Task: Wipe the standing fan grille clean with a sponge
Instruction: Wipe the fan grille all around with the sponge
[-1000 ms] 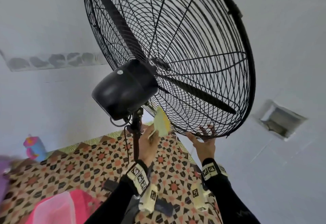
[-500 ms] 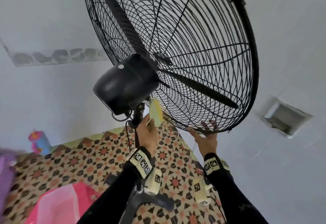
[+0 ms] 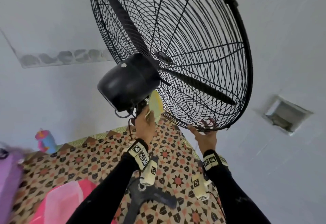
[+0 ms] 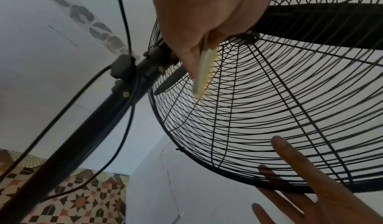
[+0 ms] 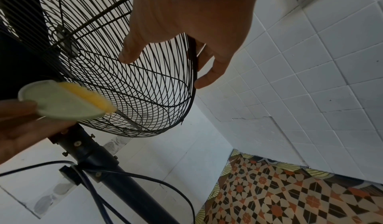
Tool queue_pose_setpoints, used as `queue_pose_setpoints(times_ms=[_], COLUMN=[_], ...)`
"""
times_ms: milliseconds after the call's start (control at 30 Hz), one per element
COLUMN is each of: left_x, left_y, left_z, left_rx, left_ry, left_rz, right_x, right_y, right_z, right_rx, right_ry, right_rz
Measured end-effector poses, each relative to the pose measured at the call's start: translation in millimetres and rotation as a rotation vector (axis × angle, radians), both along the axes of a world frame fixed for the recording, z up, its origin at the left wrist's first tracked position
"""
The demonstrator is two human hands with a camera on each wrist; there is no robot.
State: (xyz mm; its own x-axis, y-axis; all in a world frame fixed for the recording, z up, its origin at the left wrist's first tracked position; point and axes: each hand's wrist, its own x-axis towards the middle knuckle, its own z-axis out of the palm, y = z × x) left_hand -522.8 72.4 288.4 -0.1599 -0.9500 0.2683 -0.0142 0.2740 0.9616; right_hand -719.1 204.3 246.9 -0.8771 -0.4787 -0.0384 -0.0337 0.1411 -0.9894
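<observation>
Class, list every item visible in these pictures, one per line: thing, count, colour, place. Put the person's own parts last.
fan grille: one, black wire, tilted above the hands
fan blades: two seen, black, inside the grille
motor housing: one, black, behind the grille
fan pole: one, black, under the motor
cable: black, hanging along the pole
sponge: one, yellow and pale green, against the lower grille
floor tiles: patterned orange, black, cream
pink tub: one, bottom left
left hand: pinches the sponge
right hand: fingers straight, steadying the grille's bottom rim
</observation>
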Motion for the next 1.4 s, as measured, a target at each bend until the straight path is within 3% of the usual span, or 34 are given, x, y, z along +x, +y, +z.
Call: queue_pose_setpoints(times_ms=[67, 167, 300, 367, 500, 567, 733, 867, 967, 1100, 1233, 1400], left_x=[-2, 13, 7, -8, -8, 2, -17, -11, 4, 1, -7, -9], left_y=[-1, -4, -12, -7, 9, 10, 4, 16, 28, 25, 23, 9], left_z=[-6, -10, 4, 9, -1, -7, 6, 1, 10, 20, 19, 7], left_rx=[0.078, 0.106, 0.095, 0.054, 0.167, 0.213, 0.125, 0.006, -0.102, -0.067, 0.083, 0.043], left_ry=[0.057, -0.002, 0.004, -0.010, 0.178, 0.220, 0.090, 0.018, -0.059, 0.071, 0.134, -0.055], left_rz=[-0.100, -0.140, 0.068, 0.075, -0.090, -0.086, 0.085, -0.018, -0.007, 0.090, 0.074, 0.043], right_x=[1, 2, 7, 6, 4, 4, 5, 1, 4, -3, 4, 6], right_y=[1, 3, 4, 5, 6, 6, 5, 4, 3, 9, 29, 24], right_z=[2, 5, 7, 9, 8, 6, 7, 7, 5, 18, 50, 79], right_rx=[0.002, -0.020, -0.051, -0.055, -0.048, -0.049, -0.067, -0.074, -0.103, -0.166, -0.287, -0.428], right_ry=[-0.012, -0.014, -0.010, -0.025, -0.041, -0.025, -0.006, -0.052, -0.039, -0.073, 0.029, 0.098], right_rz=[-0.002, 0.008, 0.013, 0.018, 0.023, 0.024, 0.033, 0.037, 0.050, 0.166, 0.077, -0.085])
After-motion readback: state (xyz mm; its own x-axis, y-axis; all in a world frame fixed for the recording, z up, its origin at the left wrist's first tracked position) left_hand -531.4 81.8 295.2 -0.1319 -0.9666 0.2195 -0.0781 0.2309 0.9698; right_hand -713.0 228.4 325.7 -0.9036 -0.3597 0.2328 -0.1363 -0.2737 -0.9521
